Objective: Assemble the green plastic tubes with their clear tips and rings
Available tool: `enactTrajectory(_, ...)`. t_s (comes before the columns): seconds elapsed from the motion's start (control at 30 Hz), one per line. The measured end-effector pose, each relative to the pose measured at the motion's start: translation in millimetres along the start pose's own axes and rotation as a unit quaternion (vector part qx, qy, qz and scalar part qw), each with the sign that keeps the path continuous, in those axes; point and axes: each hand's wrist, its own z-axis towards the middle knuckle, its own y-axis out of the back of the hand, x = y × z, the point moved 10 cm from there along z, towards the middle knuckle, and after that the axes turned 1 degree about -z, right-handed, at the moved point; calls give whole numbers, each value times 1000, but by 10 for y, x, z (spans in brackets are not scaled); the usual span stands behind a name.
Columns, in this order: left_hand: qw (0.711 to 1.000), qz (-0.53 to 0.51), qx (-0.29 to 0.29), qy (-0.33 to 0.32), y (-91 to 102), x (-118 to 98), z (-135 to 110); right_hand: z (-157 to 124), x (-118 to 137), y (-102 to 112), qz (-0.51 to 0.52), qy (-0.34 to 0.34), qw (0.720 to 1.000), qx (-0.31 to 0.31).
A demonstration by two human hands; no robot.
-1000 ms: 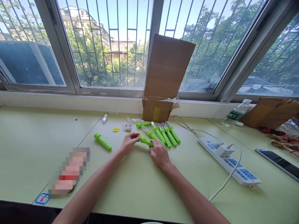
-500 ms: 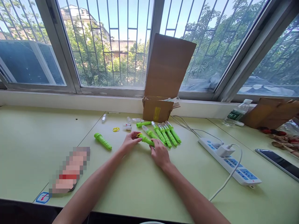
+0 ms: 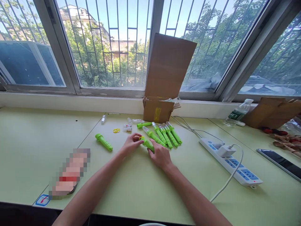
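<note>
A green ribbed plastic tube (image 3: 148,144) is held just above the table, its wider end toward the left. My right hand (image 3: 160,154) grips its narrow end between thumb and fingers. At the wide end, my left hand (image 3: 132,143) pinches a thin yellow ring (image 3: 141,138) against the rim; how far it sits on is too small to tell. Behind my hands lie several green tubes with clear caps (image 3: 168,136). Another green tube without a clear cap (image 3: 103,142) rests to the left. A loose yellow ring piece (image 3: 116,130) lies behind my left hand.
Small white cylinders (image 3: 127,127) and clear caps lie near an open cardboard box (image 3: 158,110) by the window. On the right are a white power strip (image 3: 231,163) with cables, a phone (image 3: 279,163) and a bottle (image 3: 239,112). A blurred-out object (image 3: 70,172) is at left.
The held green tube has shifted slightly left and its narrow end has dropped toward me. My right hand has moved a little left with it. The left hand stays about in place.
</note>
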Motion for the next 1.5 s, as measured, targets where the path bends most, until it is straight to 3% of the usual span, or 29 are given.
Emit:
enactTrajectory(0.17,999,-7,50,0,-130,8,-21,-17,45,-5,35,21,999,-4)
enactTrajectory(0.73,997,-36,67,13,-174,46,10,-30,128,-31,26,47,998,42)
enactTrajectory(1.5,988,131,35,-68,-141,-204,-7,18,8,-33,107,16,994,28)
